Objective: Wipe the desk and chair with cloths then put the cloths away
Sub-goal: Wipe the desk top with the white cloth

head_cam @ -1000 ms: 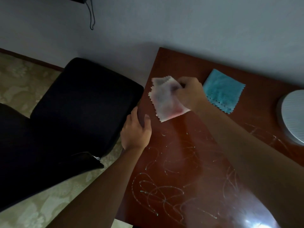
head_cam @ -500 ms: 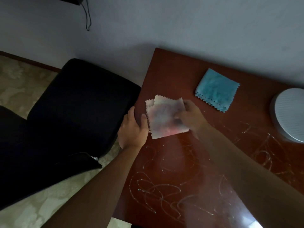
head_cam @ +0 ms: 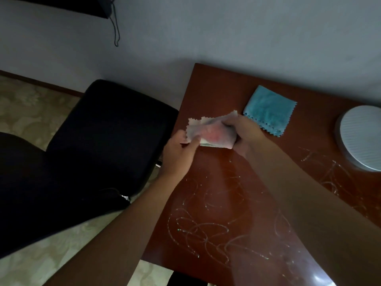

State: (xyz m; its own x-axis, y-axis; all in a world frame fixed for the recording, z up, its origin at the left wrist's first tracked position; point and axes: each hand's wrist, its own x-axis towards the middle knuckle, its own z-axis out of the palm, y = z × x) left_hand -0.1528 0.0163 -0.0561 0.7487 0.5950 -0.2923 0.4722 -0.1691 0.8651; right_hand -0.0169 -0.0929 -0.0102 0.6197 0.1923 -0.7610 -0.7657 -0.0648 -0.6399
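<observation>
A pale cloth with pink stains (head_cam: 210, 133) is held between both hands above the left edge of the reddish-brown desk (head_cam: 216, 182). My left hand (head_cam: 179, 151) pinches its left end with thumb on top. My right hand (head_cam: 245, 135) grips its right end, fingers curled round the fabric. A folded blue cloth (head_cam: 270, 110) lies flat on the desk just behind my right hand. White scribble marks cover the desk's near half. The black chair (head_cam: 103, 141) stands to the left of the desk, close to its edge.
A round white ribbed object (head_cam: 362, 139) sits at the desk's right side. A grey wall runs behind the desk, with a dark shelf and hanging cable (head_cam: 115, 27) at top left. Patterned beige floor (head_cam: 24, 104) shows around the chair.
My right hand pulled the pale cloth from the desk's back toward the left edge. My left hand left the desk edge and took hold of the cloth's left end; the cloth is now bunched.
</observation>
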